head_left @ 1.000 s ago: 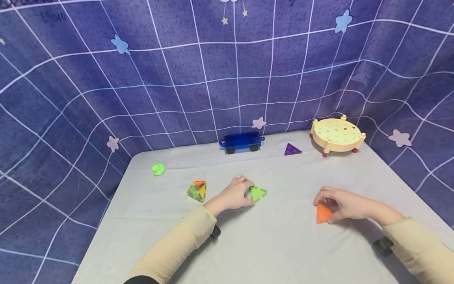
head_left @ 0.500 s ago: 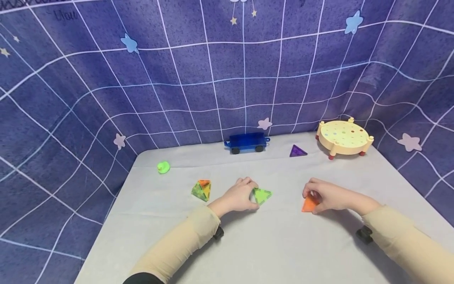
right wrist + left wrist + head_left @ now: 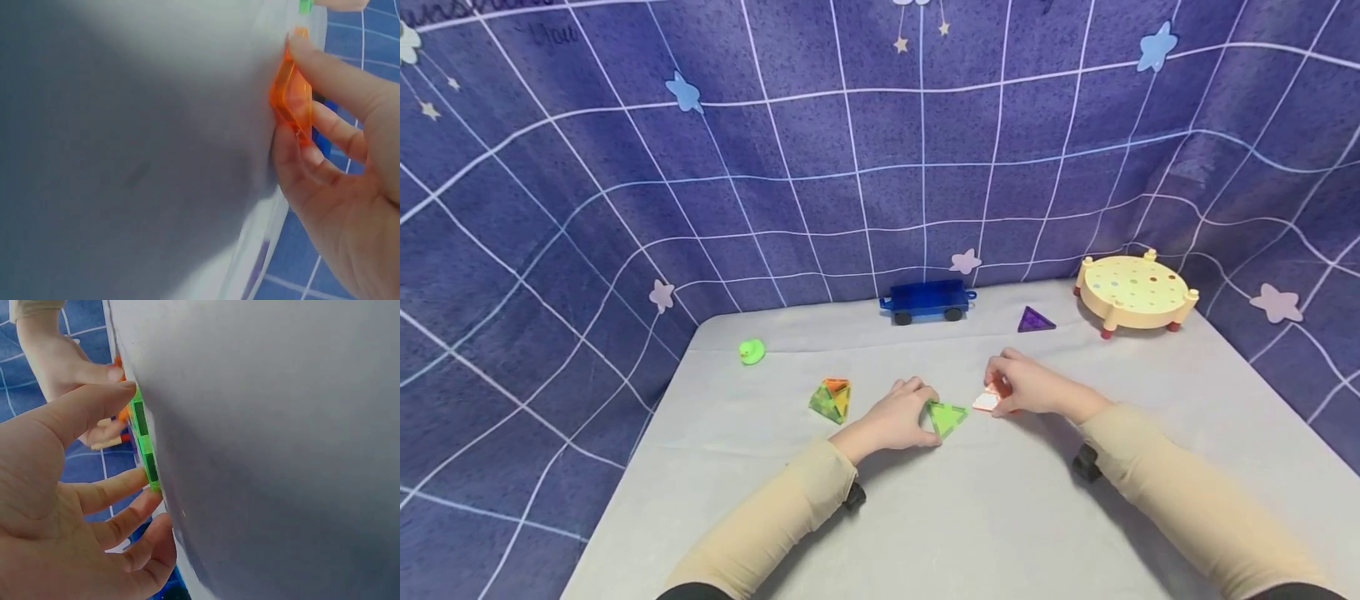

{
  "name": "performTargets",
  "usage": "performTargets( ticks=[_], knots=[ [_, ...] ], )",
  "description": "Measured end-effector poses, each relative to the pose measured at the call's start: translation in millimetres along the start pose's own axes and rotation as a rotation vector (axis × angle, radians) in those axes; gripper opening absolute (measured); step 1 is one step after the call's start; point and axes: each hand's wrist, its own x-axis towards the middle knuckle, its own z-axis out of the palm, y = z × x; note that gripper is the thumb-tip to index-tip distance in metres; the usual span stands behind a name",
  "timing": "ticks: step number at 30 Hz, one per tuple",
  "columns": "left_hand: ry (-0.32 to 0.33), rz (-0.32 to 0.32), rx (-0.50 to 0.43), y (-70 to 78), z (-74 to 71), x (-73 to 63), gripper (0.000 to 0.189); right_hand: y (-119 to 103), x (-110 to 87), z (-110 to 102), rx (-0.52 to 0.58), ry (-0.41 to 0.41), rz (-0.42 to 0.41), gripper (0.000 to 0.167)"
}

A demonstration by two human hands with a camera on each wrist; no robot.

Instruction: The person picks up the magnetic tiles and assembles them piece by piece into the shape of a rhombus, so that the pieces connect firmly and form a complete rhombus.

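Note:
My left hand (image 3: 891,423) holds a translucent green triangular magnetic tile (image 3: 947,418) by one edge, low over the table. In the left wrist view, the thumb is at one end of that tile's edge and fingertips are at the other. Just to the right, my right hand (image 3: 1036,385) pinches an orange triangular magnetic tile (image 3: 986,402), which shows a white glare in the head view. The right wrist view has this orange tile (image 3: 295,103) tilted between thumb and fingers. One corner of it points at the green tile, with a small gap between them.
Left of my left hand lies a small cluster of green, yellow and orange tiles (image 3: 831,401). Farther back are a green toy duck (image 3: 752,351), a blue wheeled wagon (image 3: 928,301), a purple triangular tile (image 3: 1034,320) and a cream round pegged toy (image 3: 1135,292). A blue curtain (image 3: 820,167) hangs behind.
My right hand has carried the orange tile leftward and farther back, close to the green tile, tilting it on the way. The left hand stays nearly in place with its green tile.

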Motion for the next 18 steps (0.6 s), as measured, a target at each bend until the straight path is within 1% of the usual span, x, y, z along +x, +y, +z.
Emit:
performTargets(
  ticks=[3, 7, 9, 14, 18],
  knots=[
    [0.008, -0.001, -0.019, -1.8, 0.8, -0.2, 0.064, -3.1, 14.3, 7.4, -0.008, 0.020, -0.010, 0.042],
    [0.013, -0.004, -0.045, -3.5, 2.2, 1.0, 0.067, -7.3, 28.3, 13.6, 0.003, 0.042, -0.009, 0.041],
    [0.016, -0.009, -0.055, -4.3, 3.3, 2.5, 0.071, -10.1, 34.0, 15.7, 0.014, 0.051, -0.008, 0.041],
    [0.040, -0.025, -0.067, -6.3, 5.5, 6.9, 0.086, -19.5, 46.4, 21.4, 0.018, 0.090, -0.038, 0.035],
    [0.058, -0.038, -0.073, -6.7, 6.4, 8.9, 0.089, -26.3, 52.5, 26.1, 0.004, 0.116, -0.079, 0.032]
  ],
)
